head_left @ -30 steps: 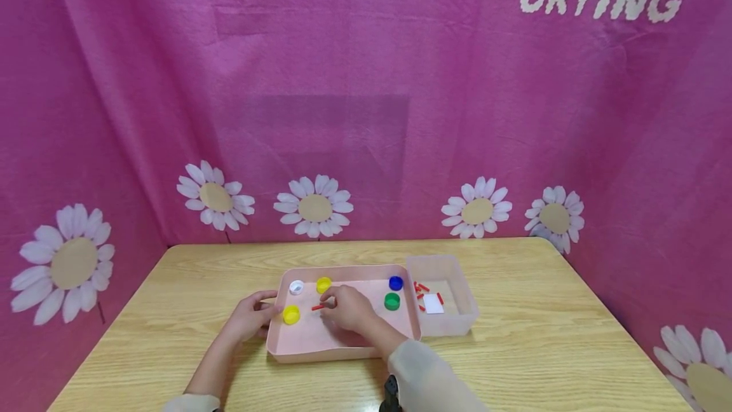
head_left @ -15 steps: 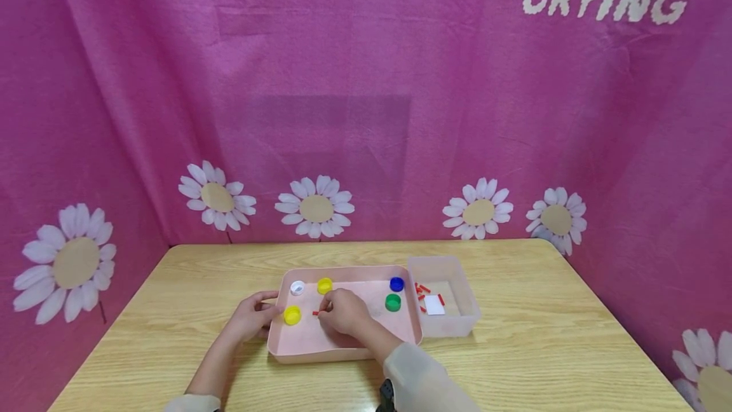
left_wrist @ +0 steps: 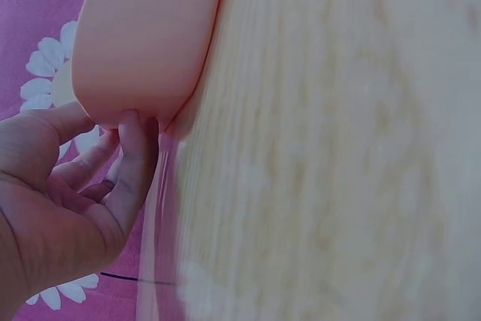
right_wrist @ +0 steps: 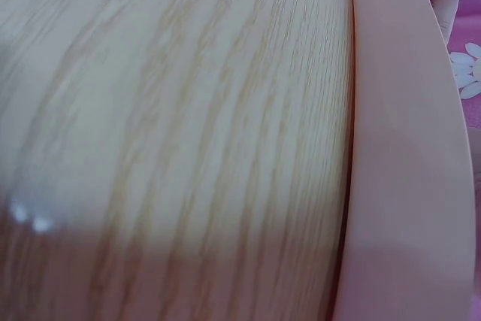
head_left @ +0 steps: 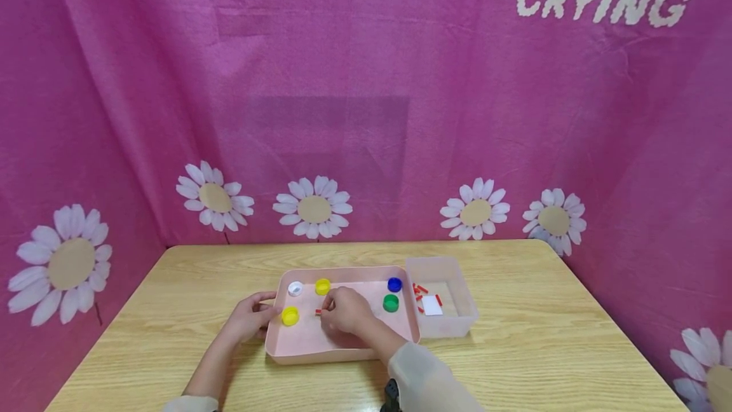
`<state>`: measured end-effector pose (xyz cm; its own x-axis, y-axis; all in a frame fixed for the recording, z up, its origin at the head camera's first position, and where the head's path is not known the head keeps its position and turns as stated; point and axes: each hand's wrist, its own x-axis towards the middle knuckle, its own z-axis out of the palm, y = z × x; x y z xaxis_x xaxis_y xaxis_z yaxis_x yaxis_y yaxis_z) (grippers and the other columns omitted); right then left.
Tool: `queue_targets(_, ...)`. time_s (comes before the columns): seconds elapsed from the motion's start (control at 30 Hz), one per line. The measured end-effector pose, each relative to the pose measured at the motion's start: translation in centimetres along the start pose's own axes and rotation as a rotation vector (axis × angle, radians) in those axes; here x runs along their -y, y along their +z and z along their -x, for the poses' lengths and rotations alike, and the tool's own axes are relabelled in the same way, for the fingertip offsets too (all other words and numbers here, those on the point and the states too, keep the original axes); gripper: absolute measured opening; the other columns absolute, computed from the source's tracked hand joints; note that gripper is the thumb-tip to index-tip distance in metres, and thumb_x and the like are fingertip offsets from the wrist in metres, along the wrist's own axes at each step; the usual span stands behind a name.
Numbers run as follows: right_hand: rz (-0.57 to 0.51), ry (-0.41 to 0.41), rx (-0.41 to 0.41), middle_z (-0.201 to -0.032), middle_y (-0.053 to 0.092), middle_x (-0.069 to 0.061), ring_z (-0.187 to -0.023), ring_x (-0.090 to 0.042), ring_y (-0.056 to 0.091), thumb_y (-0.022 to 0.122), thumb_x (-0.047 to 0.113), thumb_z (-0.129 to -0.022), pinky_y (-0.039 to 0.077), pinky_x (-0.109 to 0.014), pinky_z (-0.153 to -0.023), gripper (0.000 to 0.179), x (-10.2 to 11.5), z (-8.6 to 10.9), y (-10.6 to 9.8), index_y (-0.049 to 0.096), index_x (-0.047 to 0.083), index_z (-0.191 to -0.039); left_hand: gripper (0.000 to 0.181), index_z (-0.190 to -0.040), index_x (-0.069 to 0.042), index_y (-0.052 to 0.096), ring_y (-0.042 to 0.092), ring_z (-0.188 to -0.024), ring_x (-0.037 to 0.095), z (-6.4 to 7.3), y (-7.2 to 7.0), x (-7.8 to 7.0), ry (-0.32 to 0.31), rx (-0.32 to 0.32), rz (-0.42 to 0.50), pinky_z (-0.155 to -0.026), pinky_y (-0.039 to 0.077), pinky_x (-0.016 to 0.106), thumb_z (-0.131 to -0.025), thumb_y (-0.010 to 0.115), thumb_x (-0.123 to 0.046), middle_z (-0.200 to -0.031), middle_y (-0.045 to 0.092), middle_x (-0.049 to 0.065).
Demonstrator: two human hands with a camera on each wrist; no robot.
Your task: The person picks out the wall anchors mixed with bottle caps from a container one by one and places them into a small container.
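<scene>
A shallow pink tray [head_left: 309,356] lies on the wooden table. My left hand [head_left: 251,318] holds its left end, the thumb at the rim and fingers against the outer wall; the left wrist view shows this hand [left_wrist: 83,178] close up. Over the tray's middle, my right hand [head_left: 347,311] pinches a small red stick [head_left: 318,312], its end showing left of the fingertips and the rest hidden. Inside the tray stand a white cap [head_left: 295,288], a yellow cap [head_left: 323,286], another yellow cap [head_left: 290,316], a blue cap [head_left: 394,284] and a green cap [head_left: 391,302].
Against the tray's right end stands a translucent bin [head_left: 457,323] with several red sticks [head_left: 422,288] and a white square piece [head_left: 432,305] inside. The wooden table [head_left: 526,336] extends around both. A pink flowered cloth [head_left: 366,145] hangs behind.
My right hand has closed in on the red stick, its fingers now covering more of it. The left hand keeps its place on the tray's end.
</scene>
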<state>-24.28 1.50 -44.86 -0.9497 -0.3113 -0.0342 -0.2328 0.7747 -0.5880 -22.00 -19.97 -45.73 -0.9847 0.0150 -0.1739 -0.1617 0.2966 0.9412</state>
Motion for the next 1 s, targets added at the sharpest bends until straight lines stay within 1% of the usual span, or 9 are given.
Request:
queue_targets(0.3,0.002,0.0,-0.004,-0.067,0.056,0.008,-0.063,-0.01,0.048,0.068,0.02,-0.082,0.039,-0.021,-0.057,0.01,-0.6,0.6,-0.9,0.062,0.017,-0.075,0.046,-0.131,0.007,0.043,0.062,-0.069,0.018,0.1,0.1,-0.1,-0.002,-0.007,-0.022,-0.059,0.057,0.036,-0.091,0.057,-0.007,-0.103,0.06,0.025)
queue_targets(0.4,0.013,-0.023,-0.013,-0.066,0.056,0.008,-0.061,-0.009,0.047,0.067,0.02,-0.081,0.038,-0.021,-0.056,0.01,-0.7,0.8,-1.5,0.061,0.017,-0.074,0.045,-0.131,0.007,0.043,0.063,-0.07,0.018,0.2,0.1,-0.1,0.0,-0.008,-0.021,-0.059,0.057,0.036,-0.091,0.057,-0.007,-0.103,0.06,0.025)
queue_targets(0.53,0.021,-0.068,-0.045,-0.065,0.055,0.008,-0.059,-0.009,0.046,0.067,0.018,-0.081,0.039,-0.021,-0.057,0.008,-0.8,1.1,-2.4,0.062,0.016,-0.074,0.046,-0.131,0.007,0.043,0.063,-0.073,0.018,0.1,0.1,-0.2,-0.001,-0.011,-0.019,-0.06,0.057,0.037,-0.09,0.058,-0.007,-0.104,0.06,0.025)
queue_targets(0.67,0.01,-0.072,-0.048,-0.066,0.054,0.007,-0.057,-0.009,0.046,0.066,0.018,-0.081,0.039,-0.021,-0.055,0.007,-0.9,1.4,-3.0,0.062,0.017,-0.076,0.046,-0.131,0.007,0.043,0.063,-0.074,0.018,0.1,0.1,-0.2,-0.006,-0.009,-0.018,-0.061,0.057,0.037,-0.09,0.058,-0.008,-0.107,0.06,0.026)
queue_targets(0.77,0.002,-0.068,-0.04,-0.065,0.052,0.006,-0.055,-0.009,0.045,0.066,0.018,-0.082,0.038,-0.021,-0.051,0.006,-1.0,1.7,-3.4,0.062,0.018,-0.077,0.046,-0.131,0.007,0.043,0.063,-0.074,0.018,0.0,0.1,-0.2,-0.009,-0.008,-0.014,-0.061,0.057,0.037,-0.09,0.058,-0.007,-0.107,0.059,0.025)
queue_targets(1.0,0.034,-0.107,-0.06,-0.063,0.05,0.007,-0.052,-0.007,0.043,0.064,0.017,-0.082,0.036,-0.02,-0.047,0.005,-1.7,2.4,-4.3,0.062,0.018,-0.077,0.046,-0.131,0.007,0.043,0.063,-0.073,0.018,0.0,0.1,-0.2,-0.01,-0.01,-0.015,-0.061,0.057,0.037,-0.09,0.058,-0.007,-0.105,0.059,0.024)
